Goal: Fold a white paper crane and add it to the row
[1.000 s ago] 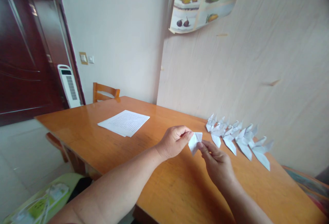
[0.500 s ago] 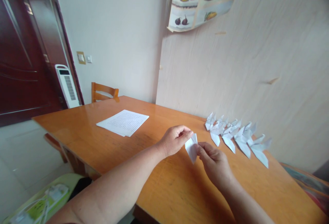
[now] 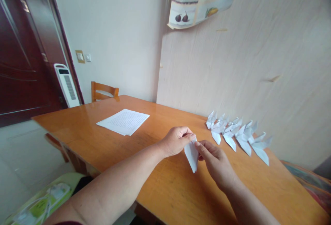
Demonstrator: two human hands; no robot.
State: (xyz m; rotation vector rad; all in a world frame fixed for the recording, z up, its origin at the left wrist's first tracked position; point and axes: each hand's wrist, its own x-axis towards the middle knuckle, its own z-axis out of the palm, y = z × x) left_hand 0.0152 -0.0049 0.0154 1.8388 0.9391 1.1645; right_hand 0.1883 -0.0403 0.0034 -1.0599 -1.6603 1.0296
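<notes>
Above the table, a small piece of folded white paper [image 3: 191,156] is held between both hands, its pointed end hanging down. My left hand [image 3: 177,140] pinches its top edge between thumb and fingers. On the right side, my right hand [image 3: 213,157] grips the paper with the thumb on the near face, its other fingers curled behind. To the right, several folded paper cranes [image 3: 243,137] stand in a row, with long pointed wings and bent necks.
A stack of printed paper sheets [image 3: 124,121] lies on the left of the wooden table [image 3: 165,204]. A wooden chair [image 3: 104,90] stands behind the far edge. At lower left is a green stool-like surface [image 3: 38,201] with cables. A wall runs along the table's far side.
The folded paper has been turned and shows a longer face, with its point lower. My right thumb has shifted up toward its top edge. The view has tilted slightly.
</notes>
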